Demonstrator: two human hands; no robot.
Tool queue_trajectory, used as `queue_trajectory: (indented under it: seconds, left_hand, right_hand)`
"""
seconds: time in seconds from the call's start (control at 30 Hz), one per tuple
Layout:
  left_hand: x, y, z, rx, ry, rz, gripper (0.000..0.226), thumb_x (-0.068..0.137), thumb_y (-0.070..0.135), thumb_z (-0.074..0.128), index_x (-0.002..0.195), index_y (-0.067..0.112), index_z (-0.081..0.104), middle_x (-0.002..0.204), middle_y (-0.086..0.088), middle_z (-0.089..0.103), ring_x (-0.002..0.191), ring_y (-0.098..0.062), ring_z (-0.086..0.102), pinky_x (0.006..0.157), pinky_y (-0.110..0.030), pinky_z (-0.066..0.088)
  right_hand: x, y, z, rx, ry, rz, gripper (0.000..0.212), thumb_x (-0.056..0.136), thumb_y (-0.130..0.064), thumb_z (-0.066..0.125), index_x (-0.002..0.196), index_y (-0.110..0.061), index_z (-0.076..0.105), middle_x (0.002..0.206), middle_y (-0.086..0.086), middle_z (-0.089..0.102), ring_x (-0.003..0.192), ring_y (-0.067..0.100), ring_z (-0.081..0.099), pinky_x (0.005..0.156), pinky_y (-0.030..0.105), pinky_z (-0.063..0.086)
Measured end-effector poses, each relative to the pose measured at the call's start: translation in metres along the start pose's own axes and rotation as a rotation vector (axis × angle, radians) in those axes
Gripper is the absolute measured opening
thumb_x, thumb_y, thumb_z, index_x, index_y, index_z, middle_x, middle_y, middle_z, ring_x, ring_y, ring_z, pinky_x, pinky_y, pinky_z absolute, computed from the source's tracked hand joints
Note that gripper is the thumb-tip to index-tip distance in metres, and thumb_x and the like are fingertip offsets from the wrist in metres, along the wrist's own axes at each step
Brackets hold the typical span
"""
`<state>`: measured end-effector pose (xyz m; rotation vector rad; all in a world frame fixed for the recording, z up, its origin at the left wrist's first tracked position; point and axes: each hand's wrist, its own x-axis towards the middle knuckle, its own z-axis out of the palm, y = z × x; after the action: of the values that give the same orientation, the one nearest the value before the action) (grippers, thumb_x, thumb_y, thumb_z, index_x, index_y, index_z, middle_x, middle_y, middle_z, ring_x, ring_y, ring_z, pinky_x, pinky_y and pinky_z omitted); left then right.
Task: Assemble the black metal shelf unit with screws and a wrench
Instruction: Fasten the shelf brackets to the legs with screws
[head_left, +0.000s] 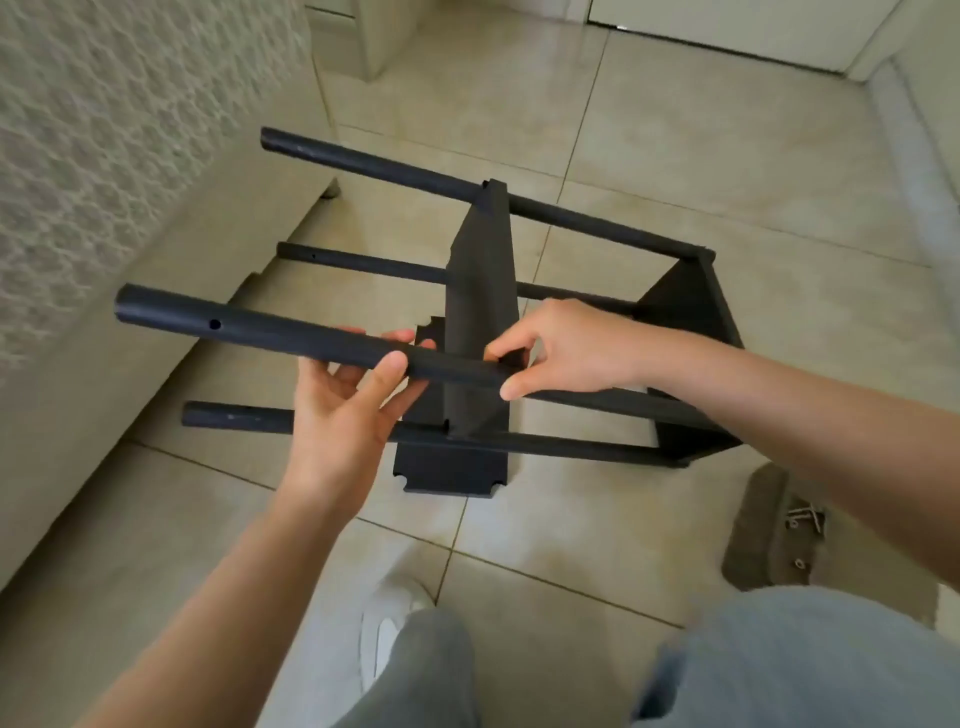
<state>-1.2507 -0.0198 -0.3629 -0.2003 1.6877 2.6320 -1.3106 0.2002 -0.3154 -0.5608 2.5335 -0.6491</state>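
The black shelf unit lies on its side on the tiled floor, its four round posts pointing left. A middle shelf panel (480, 291) stands between the posts and an end panel (691, 312) closes the right side. A loose black panel (447, 467) lies flat on the floor under the frame. My left hand (353, 400) holds the near upper post (249, 330) from below, thumb on top. My right hand (566, 348) pinches the corner of the middle panel where it meets that post. Several screws (802, 519) lie at the right.
A pale sofa (104, 208) runs along the left. A dark slipper (763, 530) lies on the floor at the right, beside the screws. My knees in light jeans and a white shoe (387, 623) fill the bottom. A door and baseboard are at the back.
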Motion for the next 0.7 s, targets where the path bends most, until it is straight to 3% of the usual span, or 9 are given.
queue_trajectory:
  seconds: [0.17,0.3,0.4,0.53,0.6,0.7]
  left_hand:
    - [-0.013,-0.036,-0.026,-0.087,0.115,-0.121,0.030,0.087,0.007,0.065,0.112,0.013,0.050,0.117,-0.011,0.073,0.114,-0.027,0.069,0.087,-0.035,0.059]
    - [-0.017,-0.053,-0.036,-0.128,0.132,-0.185,0.024,0.092,0.001,0.060,0.110,0.013,0.051,0.116,-0.010,0.074,0.114,-0.027,0.069,0.087,-0.033,0.059]
    - [-0.016,-0.059,-0.039,-0.165,0.127,-0.193,0.025,0.088,0.002,0.062,0.109,0.011,0.051,0.116,-0.012,0.073,0.114,-0.028,0.069,0.087,-0.035,0.059]
    - [-0.013,-0.065,-0.043,-0.121,0.162,-0.203,0.029,0.082,0.010,0.068,0.107,0.010,0.054,0.114,-0.013,0.073,0.113,-0.028,0.069,0.086,-0.033,0.059]
    - [-0.011,-0.068,-0.051,-0.003,0.139,-0.197,0.035,0.079,0.018,0.074,0.108,0.010,0.058,0.112,-0.012,0.073,0.110,-0.027,0.070,0.085,-0.031,0.059]
    - [-0.004,-0.080,-0.068,0.528,-0.020,-0.277,0.042,0.077,0.033,0.081,0.114,0.025,0.064,0.112,0.010,0.072,0.108,-0.008,0.067,0.093,-0.026,0.051]
  right_hand:
    - [0.011,0.002,0.031,-0.080,-0.068,0.012,0.026,0.085,-0.028,0.074,0.111,-0.023,0.074,0.101,-0.002,0.074,0.088,0.013,0.066,0.085,0.036,0.053]
    - [0.014,0.007,0.047,-0.087,-0.073,0.017,0.026,0.085,-0.029,0.074,0.110,-0.024,0.074,0.099,-0.006,0.073,0.082,0.008,0.063,0.080,0.030,0.053]
    - [0.016,0.011,0.053,-0.078,-0.060,0.023,0.023,0.085,-0.030,0.074,0.107,-0.025,0.074,0.096,-0.008,0.072,0.083,0.008,0.062,0.079,0.033,0.053]
    - [0.016,0.015,0.057,-0.055,-0.045,0.026,0.031,0.084,-0.031,0.076,0.114,-0.026,0.072,0.100,-0.014,0.067,0.085,0.006,0.056,0.080,0.026,0.046]
    - [0.017,0.016,0.057,-0.049,-0.038,0.017,0.033,0.084,-0.030,0.076,0.117,-0.024,0.072,0.106,-0.013,0.068,0.086,0.005,0.055,0.081,0.024,0.044]
    - [0.017,0.018,0.057,-0.043,-0.034,-0.006,0.033,0.085,-0.029,0.076,0.116,-0.022,0.072,0.110,-0.010,0.070,0.083,0.003,0.053,0.077,0.021,0.040]
